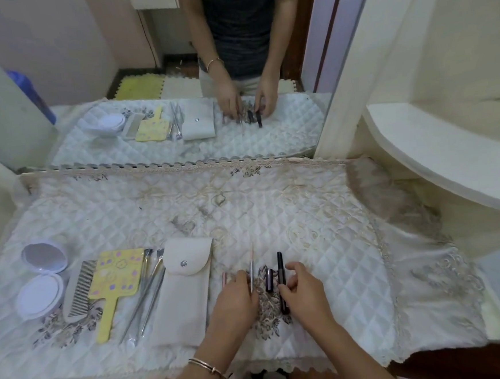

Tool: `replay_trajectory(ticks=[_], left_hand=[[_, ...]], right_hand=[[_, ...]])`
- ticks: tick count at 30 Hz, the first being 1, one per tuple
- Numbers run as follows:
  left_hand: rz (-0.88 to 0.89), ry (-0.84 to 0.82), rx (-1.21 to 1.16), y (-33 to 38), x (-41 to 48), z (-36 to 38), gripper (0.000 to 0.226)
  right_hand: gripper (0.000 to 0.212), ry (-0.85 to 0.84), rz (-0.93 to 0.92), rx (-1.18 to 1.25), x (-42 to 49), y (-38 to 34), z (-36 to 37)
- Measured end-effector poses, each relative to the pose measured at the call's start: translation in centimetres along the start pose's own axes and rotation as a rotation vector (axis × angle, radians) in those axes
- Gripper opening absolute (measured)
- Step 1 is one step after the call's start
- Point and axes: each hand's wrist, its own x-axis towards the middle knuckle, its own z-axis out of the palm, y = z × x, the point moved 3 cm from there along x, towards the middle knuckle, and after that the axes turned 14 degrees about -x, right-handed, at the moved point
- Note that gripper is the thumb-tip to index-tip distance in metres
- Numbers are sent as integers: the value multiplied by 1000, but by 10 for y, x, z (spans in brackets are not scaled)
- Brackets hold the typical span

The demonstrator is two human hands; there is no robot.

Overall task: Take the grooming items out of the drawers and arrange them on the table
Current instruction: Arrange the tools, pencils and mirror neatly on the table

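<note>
An open round compact (pixel 42 277), a grey comb (pixel 78 288), a yellow hand mirror (pixel 115 282), slim metal tools (pixel 149 290) and a cream snap pouch (pixel 183 287) lie in a row along the worktop's left front; a thin pink pencil (pixel 251 271), a short dark cap (pixel 269 280) and a black pen-like tube (pixel 281 279) lie parallel just to their right.

Behind and right of the white pouch (pixel 181 290) the quilted cloth (pixel 304 215) lies open; left, tools (pixel 149 296) crowd.

Quilted table (pixel 304 215) w/ grooming items (pixel 110 287)

No readable text, labels or numbers anywhere.
</note>
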Motion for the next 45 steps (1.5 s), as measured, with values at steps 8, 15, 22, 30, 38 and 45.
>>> replay_trajectory(ticks=[8, 15, 22, 30, 38, 45], left_hand=[[-6, 7, -32, -5, -4, 3, 23], [-21, 20, -14, -14, -8, -11, 25], [15, 59, -3, -18, -12, -25, 27], [-51, 317, 96, -56, -22, -62, 42], [-50, 271, 100, -74, -23, -56, 56], [-14, 230, 74, -57, -28, -44, 57]], right_hand=[[43, -67, -97, -41, 5, -9, 0], [43, -142, -214, -82, 16, -41, 14], [42, -87, -170, -72, 13, -34, 14], [44, -153, -192, -51, 13, -27, 11], [43, -207, -244, -122, 12, -37, 15], [47, -204, -218, -146, 16, -37, 9]])
